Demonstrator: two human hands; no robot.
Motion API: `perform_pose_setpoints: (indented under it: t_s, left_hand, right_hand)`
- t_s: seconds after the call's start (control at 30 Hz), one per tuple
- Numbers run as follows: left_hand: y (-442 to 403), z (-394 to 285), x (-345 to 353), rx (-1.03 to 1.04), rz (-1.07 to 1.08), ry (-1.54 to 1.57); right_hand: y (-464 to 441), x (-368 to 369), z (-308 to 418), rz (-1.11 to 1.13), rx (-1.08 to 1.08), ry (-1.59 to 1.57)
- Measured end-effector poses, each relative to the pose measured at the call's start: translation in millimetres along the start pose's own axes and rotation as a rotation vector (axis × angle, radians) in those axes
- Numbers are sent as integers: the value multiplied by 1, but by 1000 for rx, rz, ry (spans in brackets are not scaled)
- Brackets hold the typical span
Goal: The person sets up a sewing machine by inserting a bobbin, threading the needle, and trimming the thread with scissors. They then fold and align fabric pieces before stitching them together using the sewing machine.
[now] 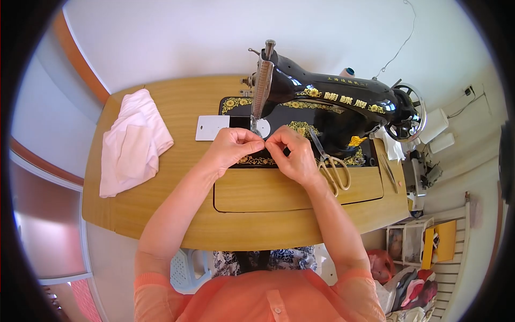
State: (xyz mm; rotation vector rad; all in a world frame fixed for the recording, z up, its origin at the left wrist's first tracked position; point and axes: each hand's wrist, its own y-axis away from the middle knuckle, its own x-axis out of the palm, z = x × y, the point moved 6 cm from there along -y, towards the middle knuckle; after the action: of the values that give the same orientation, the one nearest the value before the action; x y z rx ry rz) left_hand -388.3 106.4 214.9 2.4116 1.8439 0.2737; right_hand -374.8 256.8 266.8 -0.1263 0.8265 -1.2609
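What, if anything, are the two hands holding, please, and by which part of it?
It cannot be told: the left hand and right hand pinch close together at the machine, but anything held is hidden or too fine to see.

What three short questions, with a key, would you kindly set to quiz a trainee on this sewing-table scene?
1. True or false: the pink cloth lies to the left of the sewing machine.
2. Which lies nearest the right hand? A) the handwheel; B) the scissors; C) the pink cloth.
3. Where do the fingertips of the left hand and the right hand come together?

Key: 1. True. 2. B. 3. On the wearer's side of the needle area; anything pinched there is too small to tell.
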Motion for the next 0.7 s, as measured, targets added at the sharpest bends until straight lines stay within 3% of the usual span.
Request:
perform_pose_setpoints:
  t_s: [0.13, 0.37, 0.57, 0.67, 0.7]
  left_hand:
    - [-2, 2, 2, 59, -8, 115]
    - [-1, -1, 4, 47, 63, 0]
    - [1, -6, 8, 74, 43, -49]
    - [4, -13, 13, 133, 71, -99]
    - [3, -11, 13, 171, 92, -113]
  right_hand:
    - [-1, -1, -2, 16, 5, 4]
    - [-3, -22, -5, -47, 17, -2]
    - [44, -82, -15, 4, 340, 380]
    - [74, -79, 1, -57, 169, 631]
    - [83, -77, -5, -60, 314, 571]
